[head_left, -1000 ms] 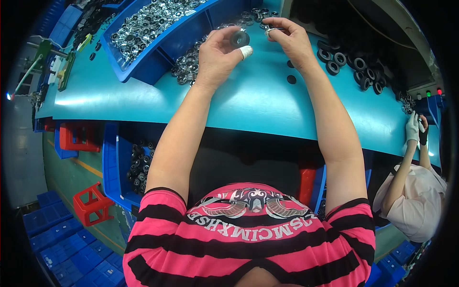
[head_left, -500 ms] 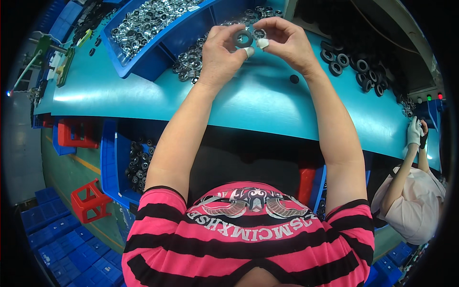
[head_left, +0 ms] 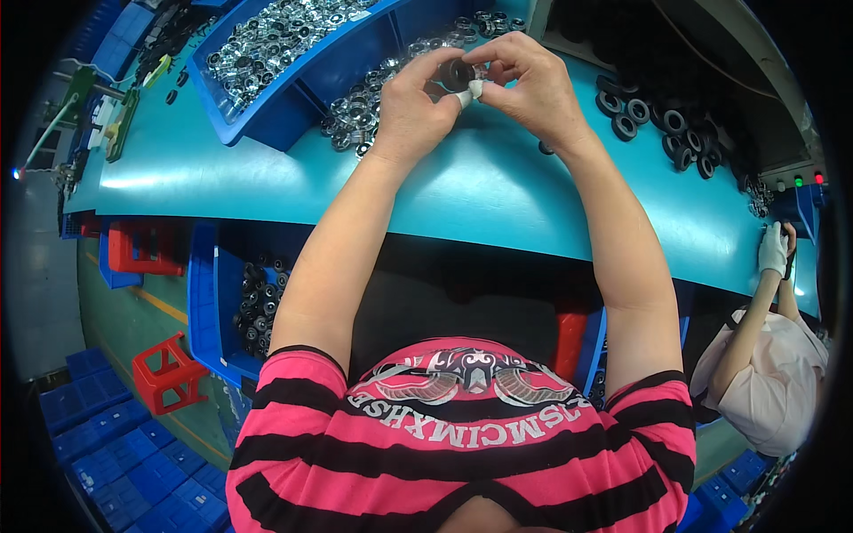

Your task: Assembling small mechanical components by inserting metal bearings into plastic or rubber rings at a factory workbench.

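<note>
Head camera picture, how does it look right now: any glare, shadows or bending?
Head view: pale glare on the turquoise table; head view: soft shadow on it near the left hand and right hand; head view: the table's front edge curves, corners black; head view: the dark ring between the hands shows little detail.

the one view, a wide fisheye on the head of the person, looked down from above the near edge of the desk, close over the hands, facing across the desk and catching floor on its near side.
</note>
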### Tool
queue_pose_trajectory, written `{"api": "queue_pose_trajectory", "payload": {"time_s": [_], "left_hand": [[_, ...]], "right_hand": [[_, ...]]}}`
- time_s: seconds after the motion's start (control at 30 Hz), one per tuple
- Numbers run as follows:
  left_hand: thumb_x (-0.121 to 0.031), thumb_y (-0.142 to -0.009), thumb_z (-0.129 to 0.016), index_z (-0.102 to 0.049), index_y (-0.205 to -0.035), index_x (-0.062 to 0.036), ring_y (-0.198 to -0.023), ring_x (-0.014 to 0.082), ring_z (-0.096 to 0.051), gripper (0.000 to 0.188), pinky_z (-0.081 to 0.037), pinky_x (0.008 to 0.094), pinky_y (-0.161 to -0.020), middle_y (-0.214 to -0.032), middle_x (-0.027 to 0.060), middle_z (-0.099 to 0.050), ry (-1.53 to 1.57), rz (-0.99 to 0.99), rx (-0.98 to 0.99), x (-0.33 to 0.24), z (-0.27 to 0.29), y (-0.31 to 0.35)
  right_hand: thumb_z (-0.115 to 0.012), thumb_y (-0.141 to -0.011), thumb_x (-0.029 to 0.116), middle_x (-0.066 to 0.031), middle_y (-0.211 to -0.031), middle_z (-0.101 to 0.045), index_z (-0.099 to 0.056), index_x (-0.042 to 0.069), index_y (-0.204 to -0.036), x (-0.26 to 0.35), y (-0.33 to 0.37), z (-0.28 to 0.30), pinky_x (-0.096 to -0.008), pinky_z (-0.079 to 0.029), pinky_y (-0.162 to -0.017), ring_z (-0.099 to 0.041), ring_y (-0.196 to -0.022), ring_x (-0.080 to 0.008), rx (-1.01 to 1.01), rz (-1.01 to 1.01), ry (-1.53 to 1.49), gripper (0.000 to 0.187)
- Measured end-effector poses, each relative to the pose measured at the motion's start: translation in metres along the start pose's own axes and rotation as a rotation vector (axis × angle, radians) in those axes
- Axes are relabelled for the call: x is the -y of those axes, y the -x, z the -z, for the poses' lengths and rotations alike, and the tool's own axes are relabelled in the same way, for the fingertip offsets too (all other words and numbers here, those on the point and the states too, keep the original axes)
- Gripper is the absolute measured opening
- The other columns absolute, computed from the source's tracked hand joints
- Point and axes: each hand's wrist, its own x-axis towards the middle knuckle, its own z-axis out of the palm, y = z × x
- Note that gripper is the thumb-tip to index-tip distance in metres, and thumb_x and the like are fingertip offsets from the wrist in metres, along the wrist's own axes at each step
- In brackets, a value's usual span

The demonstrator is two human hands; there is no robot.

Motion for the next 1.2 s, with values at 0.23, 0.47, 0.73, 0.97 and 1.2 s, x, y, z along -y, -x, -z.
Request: {"api": "queue_pose_trajectory", "payload": {"time_s": [0.23, 0.47, 0.73, 0.97, 1.2], "left_hand": [[0.001, -0.084, -0.075, -0.061, -0.133, -0.0009, -0.103, 0.0136, -0.068, 0.052, -0.056, 0.0275, -0.089, -0.117, 0.0069, -0.070, 0.184, 0.044, 0.014, 0.007, -0.002, -0.002], [-0.002, -0.086, -0.073, -0.055, -0.139, 0.0025, -0.109, 0.0148, -0.064, 0.056, -0.052, 0.0292, -0.097, -0.120, 0.0083, -0.068, 0.666, 0.221, 0.172, 0.010, 0.007, -0.006], [-0.017, -0.099, -0.066, -0.058, -0.134, 0.0004, -0.104, 0.0135, -0.064, 0.040, -0.052, 0.0277, -0.095, -0.120, 0.0077, -0.067, 0.433, 0.162, 0.125, 0.005, -0.004, -0.002], [-0.016, -0.103, -0.059, -0.062, -0.126, -0.0041, -0.087, 0.0092, -0.063, 0.026, -0.053, 0.0244, -0.076, -0.104, 0.0031, -0.068, 0.472, 0.194, 0.029, 0.008, -0.003, -0.003], [-0.015, -0.103, -0.058, -0.064, -0.122, -0.0055, -0.079, 0.0077, -0.060, 0.022, -0.049, 0.0233, -0.066, -0.096, 0.0016, -0.066, 0.541, 0.179, 0.038, 0.013, -0.001, -0.003]], "right_hand": [[-0.078, -0.076, 0.007, -0.0050, -0.095, -0.070, -0.076, 0.007, -0.105, 0.005, 0.002, -0.002, -0.0287, -0.056, -0.074, -0.069, -0.080, -0.0148, 0.028, -0.098, -0.053, 0.029], [-0.079, -0.077, 0.007, -0.0047, -0.094, -0.071, -0.076, 0.006, -0.103, 0.003, 0.002, -0.004, -0.0287, -0.057, -0.076, -0.070, -0.082, -0.0152, -0.027, -0.091, -0.115, 0.026], [-0.078, -0.078, 0.005, -0.0061, -0.098, -0.073, -0.076, 0.007, -0.105, -0.001, 0.005, -0.012, -0.0299, -0.058, -0.080, -0.072, -0.087, -0.0176, -0.048, -0.065, 0.063, 0.028], [-0.077, -0.082, 0.020, -0.0100, -0.111, -0.074, -0.072, 0.006, -0.120, -0.005, 0.000, -0.001, -0.0321, -0.053, -0.093, -0.069, -0.105, -0.0188, 0.000, -0.259, -0.317, 0.041], [-0.073, -0.083, 0.017, -0.0112, -0.110, -0.073, -0.077, 0.010, -0.116, -0.019, 0.004, -0.017, -0.0334, -0.052, -0.090, -0.068, -0.101, -0.0190, 0.107, -0.210, -0.308, 0.034]]}}
